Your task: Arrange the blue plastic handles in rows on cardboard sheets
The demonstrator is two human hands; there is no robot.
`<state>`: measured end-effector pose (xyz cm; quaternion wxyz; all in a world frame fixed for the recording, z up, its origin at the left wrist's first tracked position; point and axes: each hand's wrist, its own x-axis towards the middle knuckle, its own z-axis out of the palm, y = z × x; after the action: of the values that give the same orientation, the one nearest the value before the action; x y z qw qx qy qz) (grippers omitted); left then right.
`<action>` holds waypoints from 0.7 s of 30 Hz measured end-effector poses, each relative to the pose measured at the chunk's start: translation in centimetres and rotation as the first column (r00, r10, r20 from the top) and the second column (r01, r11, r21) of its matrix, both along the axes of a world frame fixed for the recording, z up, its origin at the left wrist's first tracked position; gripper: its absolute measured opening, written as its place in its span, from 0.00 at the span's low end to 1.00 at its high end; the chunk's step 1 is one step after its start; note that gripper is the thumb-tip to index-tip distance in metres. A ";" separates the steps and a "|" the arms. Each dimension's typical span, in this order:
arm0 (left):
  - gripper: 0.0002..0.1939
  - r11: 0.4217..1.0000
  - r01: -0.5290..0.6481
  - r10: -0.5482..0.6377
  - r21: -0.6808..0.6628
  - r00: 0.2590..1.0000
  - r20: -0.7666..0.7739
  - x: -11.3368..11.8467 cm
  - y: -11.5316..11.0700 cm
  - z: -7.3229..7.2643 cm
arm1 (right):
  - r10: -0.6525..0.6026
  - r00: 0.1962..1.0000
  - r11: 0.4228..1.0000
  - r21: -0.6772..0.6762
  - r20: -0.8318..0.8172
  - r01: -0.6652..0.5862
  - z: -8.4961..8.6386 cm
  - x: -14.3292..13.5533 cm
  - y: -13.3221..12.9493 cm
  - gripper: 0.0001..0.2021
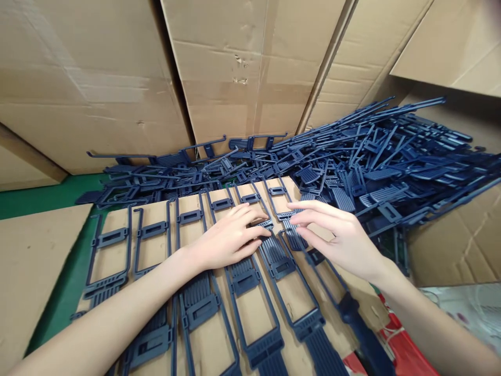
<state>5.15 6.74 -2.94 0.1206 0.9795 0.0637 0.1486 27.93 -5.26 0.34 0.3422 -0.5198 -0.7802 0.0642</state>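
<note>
Dark blue plastic frames with ribbed ends lie in rows on a cardboard surface. My left hand rests palm down over the middle of the rows, fingers apart, its fingertips touching a ribbed part. Just to its right, my right hand is beside the rightmost upper frame, with its fingers spread and the fingertips near that frame's ribbed end. Neither hand is closed round a part. My left forearm covers some of the frames at the left.
A large heap of similar blue parts stretches along the back and right. Tall cardboard boxes stand behind it. At the lower right are a dark blue handle-like object and red material. Green floor shows at left.
</note>
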 end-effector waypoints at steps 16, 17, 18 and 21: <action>0.18 0.980 0.195 -0.196 -0.042 0.980 -0.036 0.1 -0.6 0.6 | 0.109 0.962 0.967 -0.250 0.249 -0.045 -3.1 4.4 -4.5 0.11; 0.18 0.980 0.194 -0.196 -0.045 0.980 -0.033 0.1 -0.6 0.6 | 0.112 0.963 0.971 -0.232 0.247 -0.053 -3.3 4.4 -4.5 0.11; 0.18 0.980 0.193 -0.195 -0.047 0.980 -0.030 0.1 -0.7 0.6 | 0.115 0.963 0.975 -0.213 0.243 -0.063 -3.4 4.3 -4.5 0.11; 0.17 0.981 0.186 -0.188 -0.054 0.982 -0.024 0.1 -0.6 0.6 | 0.127 0.964 0.984 -0.154 0.232 -0.093 -3.4 4.0 -4.2 0.11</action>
<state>5.20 6.11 -2.33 0.1581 0.9798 -0.0230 0.1207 31.97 -9.45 -3.09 0.2032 -0.5026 -0.8370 0.0749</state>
